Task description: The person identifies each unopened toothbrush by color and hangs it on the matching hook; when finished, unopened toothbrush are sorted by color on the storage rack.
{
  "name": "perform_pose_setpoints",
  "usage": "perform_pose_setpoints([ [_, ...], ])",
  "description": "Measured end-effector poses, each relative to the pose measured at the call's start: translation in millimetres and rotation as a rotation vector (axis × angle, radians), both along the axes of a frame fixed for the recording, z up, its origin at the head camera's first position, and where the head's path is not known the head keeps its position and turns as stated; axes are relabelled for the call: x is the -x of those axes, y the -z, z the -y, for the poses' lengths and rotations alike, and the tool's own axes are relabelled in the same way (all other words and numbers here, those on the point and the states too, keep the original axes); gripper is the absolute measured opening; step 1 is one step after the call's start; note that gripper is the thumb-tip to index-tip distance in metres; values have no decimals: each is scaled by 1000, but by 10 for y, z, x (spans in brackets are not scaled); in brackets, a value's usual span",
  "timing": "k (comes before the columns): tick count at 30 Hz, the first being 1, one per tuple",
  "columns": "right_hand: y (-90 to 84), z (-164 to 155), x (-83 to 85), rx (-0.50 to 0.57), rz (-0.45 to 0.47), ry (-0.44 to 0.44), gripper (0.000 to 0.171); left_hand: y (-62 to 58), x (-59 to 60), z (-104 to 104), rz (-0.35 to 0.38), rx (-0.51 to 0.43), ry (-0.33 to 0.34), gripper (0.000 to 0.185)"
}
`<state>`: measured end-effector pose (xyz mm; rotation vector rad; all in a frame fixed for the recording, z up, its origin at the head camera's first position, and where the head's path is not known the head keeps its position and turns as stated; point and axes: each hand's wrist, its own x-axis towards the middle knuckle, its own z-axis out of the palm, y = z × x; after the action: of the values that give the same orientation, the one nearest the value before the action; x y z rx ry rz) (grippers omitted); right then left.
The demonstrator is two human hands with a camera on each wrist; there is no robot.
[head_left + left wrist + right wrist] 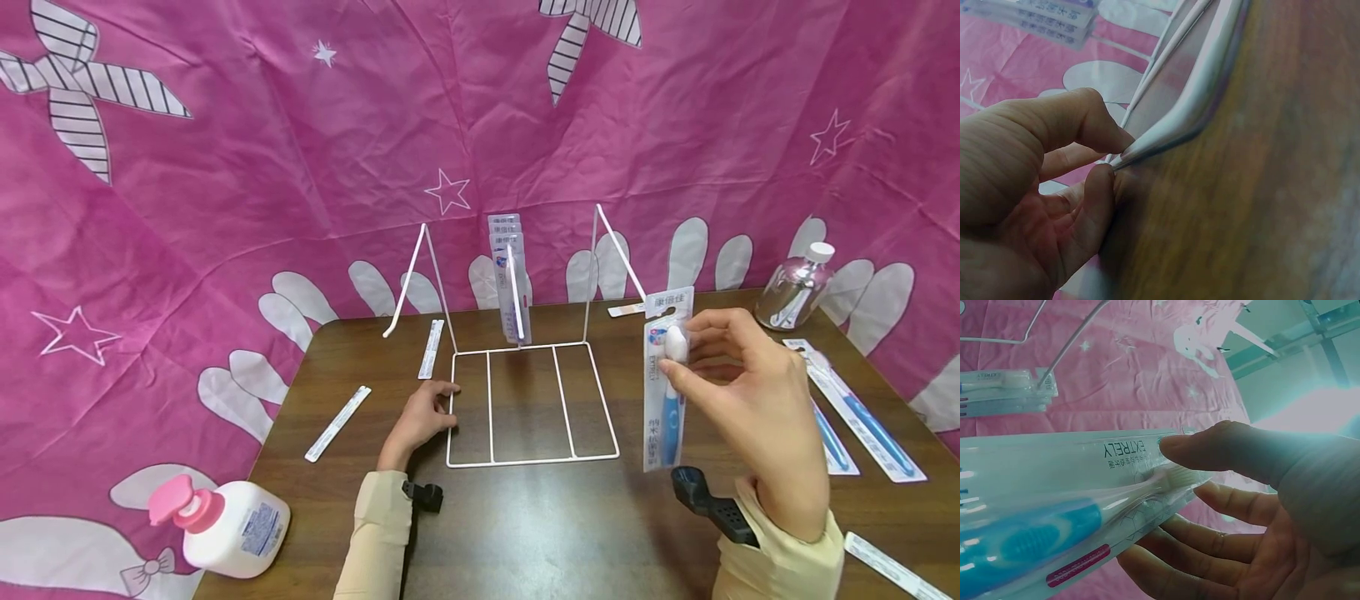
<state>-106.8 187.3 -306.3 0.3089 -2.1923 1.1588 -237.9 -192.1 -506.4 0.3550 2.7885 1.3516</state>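
A blue toothbrush in a clear blister pack (663, 379) is held up by my right hand (757, 392), thumb on one side and fingers on the other, near the brush-head end. In the right wrist view the toothbrush pack (1054, 531) stretches leftward from the fingers. My left hand (416, 421) pinches the left base bar of a white wire rack (533, 461); the left wrist view shows thumb and index finger on the white wire (1179, 115). Several toothbrush packs (504, 287) hang one behind another on the rack's middle hook.
A white pump bottle (238, 529) with a pink top lies front left. Blue toothbrush packs (870, 421) lie at the right, below a clear jar (795, 287) with a white cap. Slim white packets (337, 423) are scattered on the wooden table (525, 533). Pink cloth (360, 125) hangs behind.
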Motion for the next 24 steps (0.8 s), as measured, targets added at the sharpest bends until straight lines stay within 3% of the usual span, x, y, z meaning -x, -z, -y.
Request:
perform_pose_setpoints([
  [17, 155, 31, 339, 3, 18, -36, 45, 9, -13, 4, 3, 2, -5, 50],
  [24, 238, 83, 551, 58, -37, -43, 41, -4, -4, -14, -3, 17, -7, 50],
])
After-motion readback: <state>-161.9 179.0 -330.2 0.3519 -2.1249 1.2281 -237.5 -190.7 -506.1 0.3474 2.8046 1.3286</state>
